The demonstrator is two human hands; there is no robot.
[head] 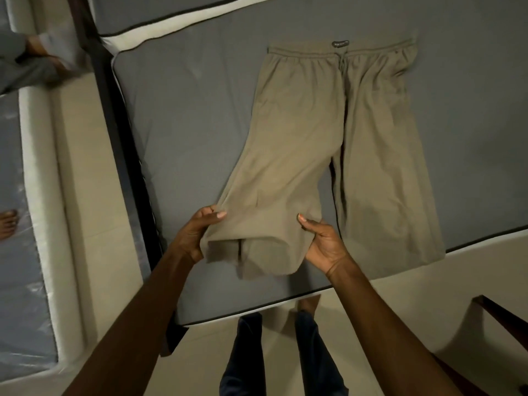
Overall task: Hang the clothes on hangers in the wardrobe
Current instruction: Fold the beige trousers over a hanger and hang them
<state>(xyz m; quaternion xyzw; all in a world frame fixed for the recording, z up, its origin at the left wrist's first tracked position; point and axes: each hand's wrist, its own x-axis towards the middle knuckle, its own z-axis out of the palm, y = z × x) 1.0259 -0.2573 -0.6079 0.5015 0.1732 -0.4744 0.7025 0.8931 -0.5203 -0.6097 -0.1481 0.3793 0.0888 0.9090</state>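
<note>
Bare mattress (185,115) left of trousers (314,132)

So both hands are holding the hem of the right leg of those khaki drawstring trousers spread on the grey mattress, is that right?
Not quite. In the head view, both the left hand and the right hand hold the hem of the left leg of the khaki drawstring trousers; the right leg lies untouched on the grey mattress.

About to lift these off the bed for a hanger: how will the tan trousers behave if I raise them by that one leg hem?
Probably floppy: the tan trousers lie flat on the mattress and buckle where the left hand and right hand pinch the hem. Likely light, as fingertips suffice. The free leg and waistband would probably drag and dangle.
</note>
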